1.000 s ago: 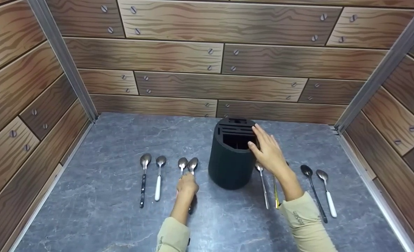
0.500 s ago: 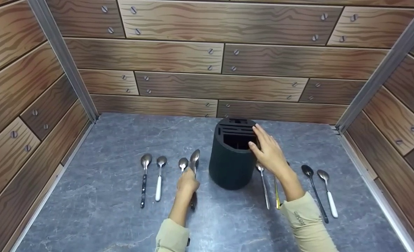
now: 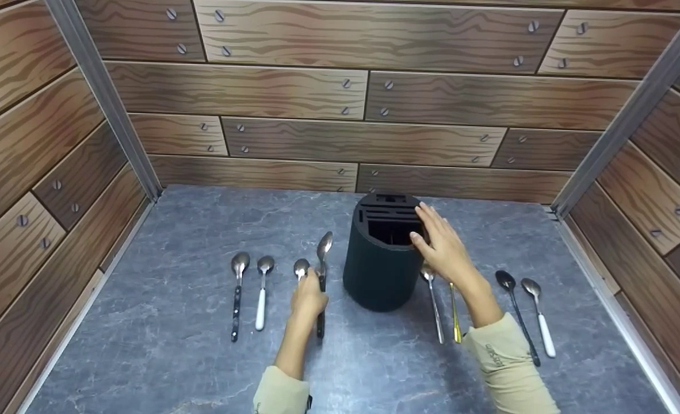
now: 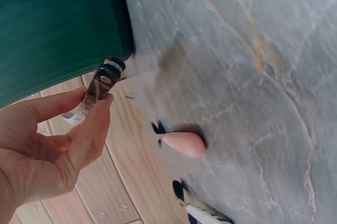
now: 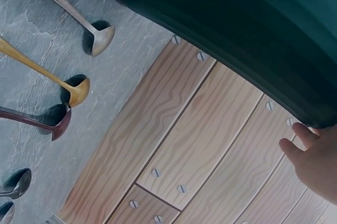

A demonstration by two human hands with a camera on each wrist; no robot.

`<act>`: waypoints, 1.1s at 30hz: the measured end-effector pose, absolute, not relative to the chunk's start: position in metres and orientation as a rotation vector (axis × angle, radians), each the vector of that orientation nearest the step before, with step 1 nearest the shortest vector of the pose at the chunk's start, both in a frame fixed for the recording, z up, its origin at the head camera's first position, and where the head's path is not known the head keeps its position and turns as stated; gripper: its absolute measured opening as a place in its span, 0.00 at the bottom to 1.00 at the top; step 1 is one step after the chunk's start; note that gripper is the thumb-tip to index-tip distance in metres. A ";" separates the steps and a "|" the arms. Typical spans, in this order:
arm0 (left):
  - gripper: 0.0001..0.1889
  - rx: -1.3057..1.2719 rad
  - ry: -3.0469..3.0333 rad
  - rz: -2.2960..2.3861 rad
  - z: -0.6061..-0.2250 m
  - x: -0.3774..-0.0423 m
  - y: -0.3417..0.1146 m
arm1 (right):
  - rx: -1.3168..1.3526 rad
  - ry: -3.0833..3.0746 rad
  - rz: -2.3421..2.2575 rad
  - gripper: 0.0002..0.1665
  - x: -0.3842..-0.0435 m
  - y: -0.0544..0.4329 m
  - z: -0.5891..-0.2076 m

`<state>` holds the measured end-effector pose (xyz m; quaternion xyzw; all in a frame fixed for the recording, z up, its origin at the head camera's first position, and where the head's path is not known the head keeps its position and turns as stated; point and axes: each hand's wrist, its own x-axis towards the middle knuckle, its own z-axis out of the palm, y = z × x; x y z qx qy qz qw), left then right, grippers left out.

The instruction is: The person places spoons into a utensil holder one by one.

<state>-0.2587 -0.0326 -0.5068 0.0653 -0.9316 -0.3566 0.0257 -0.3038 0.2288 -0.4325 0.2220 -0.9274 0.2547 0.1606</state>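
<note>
My left hand pinches a spoon with a black handle by its middle, bowl pointing away from me. In the left wrist view the riveted handle sits between thumb and fingertips, off the table. Just left of that hand lies another spoon, its handle mostly hidden by the hand. My right hand rests with straight fingers on the right rim of a dark green utensil holder, which stands upright. Its top has narrow slots and one large opening. In the right wrist view my right fingertips touch its edge.
Two spoons lie at left, one with a spotted black handle, one white-handled. Right of the holder lie a silver spoon, a gold-handled one, a black spoon and a white-handled spoon. Wood-patterned walls surround the table.
My left hand has lifted the black-handled spoon, which has shifted away from me and slightly right, apart from its neighbour. The right hand stays on the holder.
</note>
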 end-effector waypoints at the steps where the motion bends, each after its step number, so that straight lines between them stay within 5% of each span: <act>1: 0.18 0.191 -2.859 -1.112 -0.506 -0.258 -0.033 | 0.638 -2.641 0.732 0.34 -0.304 0.229 -0.433; 33: 0.22 -0.038 -2.452 -1.280 -0.491 -0.254 -0.029 | 0.640 -2.636 0.758 0.33 -0.305 0.230 -0.434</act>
